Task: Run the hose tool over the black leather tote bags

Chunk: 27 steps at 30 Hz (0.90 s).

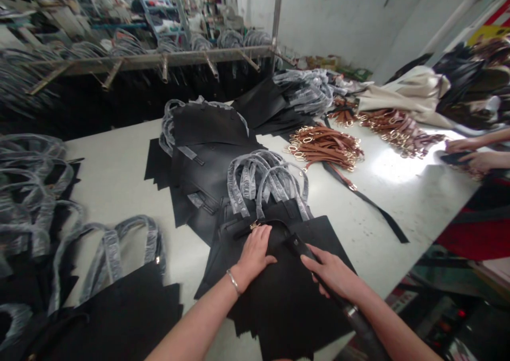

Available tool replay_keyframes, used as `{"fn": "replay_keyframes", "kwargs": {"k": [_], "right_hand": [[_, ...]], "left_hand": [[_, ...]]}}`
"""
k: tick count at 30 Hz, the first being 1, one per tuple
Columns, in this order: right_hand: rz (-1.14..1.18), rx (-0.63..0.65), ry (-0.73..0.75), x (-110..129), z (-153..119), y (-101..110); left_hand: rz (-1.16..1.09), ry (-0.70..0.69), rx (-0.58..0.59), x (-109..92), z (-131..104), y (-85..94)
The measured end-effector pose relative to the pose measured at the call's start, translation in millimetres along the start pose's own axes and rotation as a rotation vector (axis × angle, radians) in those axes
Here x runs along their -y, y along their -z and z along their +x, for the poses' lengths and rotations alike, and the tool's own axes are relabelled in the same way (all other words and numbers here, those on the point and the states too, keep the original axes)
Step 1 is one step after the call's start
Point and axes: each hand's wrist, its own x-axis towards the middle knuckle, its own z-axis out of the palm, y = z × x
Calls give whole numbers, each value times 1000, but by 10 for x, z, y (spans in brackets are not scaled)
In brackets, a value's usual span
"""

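Observation:
My left hand (255,255) lies flat on a black bag panel (279,297) with its thumb spread. Its fingertips touch a thin black strap by a small gold buckle (255,225). In my right hand (332,271) is a long black strap (360,324), gripped near its squared end; it trails past my wrist to the lower right and carries a metal fitting. Under both hands is a stack of black panels. Plastic-wrapped handles (266,178) arch up from the far edge of this stack.
Another pile of black panels (207,125) lies behind. Brown straps with gold clasps (326,146) are heaped on the white table (370,228), beside a loose black strap (378,209). More wrapped-handle pieces (131,292) lie left. A co-worker's hands (478,151) are at right. A metal rack (167,58) stands behind.

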Motion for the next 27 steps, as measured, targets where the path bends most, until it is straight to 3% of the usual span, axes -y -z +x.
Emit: {"fn": "replay_keyframes", "kwargs": {"k": [6,10,17,27], "right_hand": [[-34,-80,64,87,95,-59],[-7,-189,165,92,25,-91],[64,135,87,-160,-184,-294],[-72,69,193,25,-76,-532]], "left_hand": [[-177,-15,191,143,113,238],[-276,-22,241,228,130,339],[-354,-44,277,349,166,421],[-382,-56,276,388,161,401]]}}
